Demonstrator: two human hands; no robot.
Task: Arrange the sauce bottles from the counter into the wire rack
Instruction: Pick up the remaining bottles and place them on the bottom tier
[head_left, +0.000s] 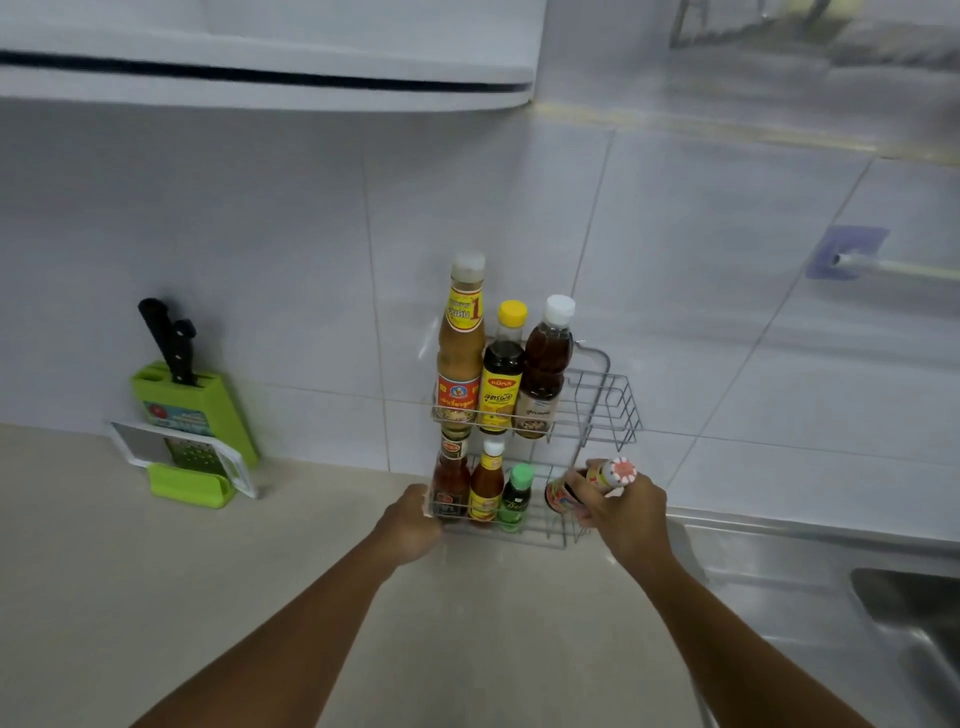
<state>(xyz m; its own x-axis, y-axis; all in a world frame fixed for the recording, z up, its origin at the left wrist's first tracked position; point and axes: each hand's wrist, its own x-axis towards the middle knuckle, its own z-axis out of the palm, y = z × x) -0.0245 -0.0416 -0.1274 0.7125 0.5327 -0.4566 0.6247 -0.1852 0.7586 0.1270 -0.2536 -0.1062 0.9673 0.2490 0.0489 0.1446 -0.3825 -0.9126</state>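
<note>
While my right hand (626, 512) wraps its fingers around a dark sauce bottle (587, 486) with a red-and-white patterned cap, the bottle lies tilted, cap toward me and upward, base pointing into the right end of the lower tier of the wire rack (605, 400). Its neck and cap protrude above my knuckles; its labelled body shows to the left of my fingers, just beside the small green-capped bottle (515, 499). My left hand (413, 525) is closed on the rack's lower left corner, touching the wire beside the red sauce bottle (451, 480); an orange-red bottle with a white cap (487, 486) stands between the red and the green ones. Upper tier, left to right: a tall bottle of tan sauce (461, 343), a dark bottle with a yellow cap (503, 369), and a brown bottle with a white cap (545, 364), all upright, with the tier's right portion unfilled. The rack stands on the beige counter (208, 597) against the white tiled wall (234, 234). Far left, a green knife block (192, 410) holds two black-handled knives; lower right, the edge of a steel sink (909, 603) shows
</note>
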